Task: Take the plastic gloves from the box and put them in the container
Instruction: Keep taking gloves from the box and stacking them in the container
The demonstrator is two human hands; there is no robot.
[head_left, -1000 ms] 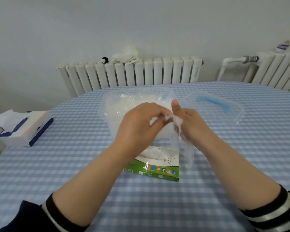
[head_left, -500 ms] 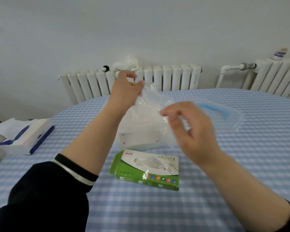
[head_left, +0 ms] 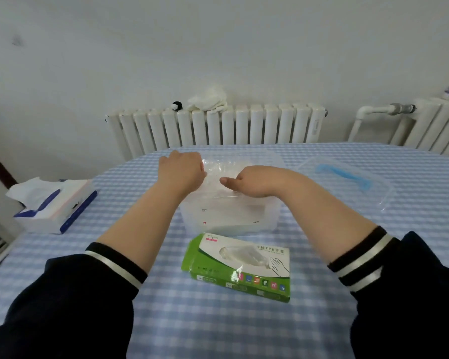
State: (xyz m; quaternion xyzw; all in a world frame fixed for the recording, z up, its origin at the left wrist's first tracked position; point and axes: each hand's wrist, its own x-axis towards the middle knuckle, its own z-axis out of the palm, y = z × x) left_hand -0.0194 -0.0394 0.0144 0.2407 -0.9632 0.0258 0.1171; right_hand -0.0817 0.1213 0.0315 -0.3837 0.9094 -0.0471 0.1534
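A clear plastic glove is stretched over the open top of the translucent container at the table's middle. My left hand is curled at the container's left rim and grips the glove's left edge. My right hand is bent down over the container's opening on the glove's right side. Its thumb points left and its fingers are hidden behind the hand. The green and white glove box lies flat in front of the container, with more gloves showing in its oval opening.
The container's clear lid with a blue handle lies to the right. A tissue box sits at the left table edge. White radiators stand behind the blue checked table, with a cloth on top.
Both hands have dropped from mid-air to the container's top and brought the spread glove down with them. A second ago they were pulling it out of the box.
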